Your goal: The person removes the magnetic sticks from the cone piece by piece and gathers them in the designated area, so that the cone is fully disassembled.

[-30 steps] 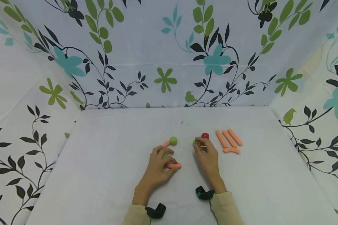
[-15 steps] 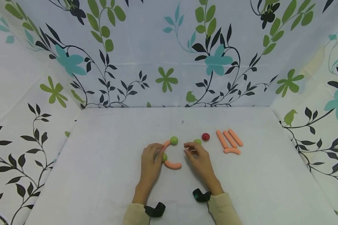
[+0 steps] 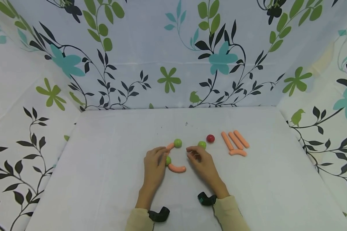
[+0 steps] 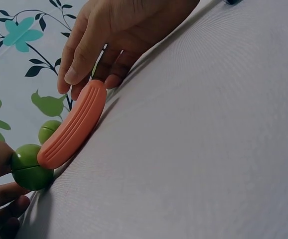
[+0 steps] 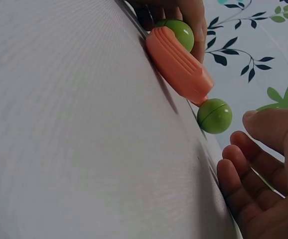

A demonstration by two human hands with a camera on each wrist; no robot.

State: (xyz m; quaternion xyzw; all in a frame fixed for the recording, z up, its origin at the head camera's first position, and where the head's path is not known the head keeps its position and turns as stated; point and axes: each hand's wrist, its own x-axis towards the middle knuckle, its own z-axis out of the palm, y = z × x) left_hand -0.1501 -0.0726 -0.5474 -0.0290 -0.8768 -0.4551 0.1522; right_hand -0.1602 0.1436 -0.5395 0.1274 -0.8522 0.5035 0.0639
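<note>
My left hand [image 3: 154, 166] has its thumb and fingers about a green ball [image 3: 168, 160] with a seam, seen between them in the left wrist view. A curved toy sausage [image 3: 177, 168] lies against that ball. A second toy sausage [image 3: 170, 147], partly under the left fingers, reaches up to another green ball [image 3: 177, 143]. My right hand [image 3: 203, 162] hovers with loosely bent fingers and holds nothing. Just beyond its knuckles sits a third green ball [image 3: 202, 144]. In the right wrist view, the right fingertips [image 5: 241, 139] stand apart from the nearby green ball [image 5: 215, 116].
A red ball [image 3: 210, 138] lies right of the third green ball. Farther right are three straight toy sausages [image 3: 235, 140] and a curved one [image 3: 237, 152]. A white cloth [image 3: 110, 154] covers the table; a patterned cloth [image 3: 138, 57] hangs behind it.
My right hand has let go of the third green ball and moved left and slightly down. My left hand has left the lower sausage and shifted left to the green ball's side.
</note>
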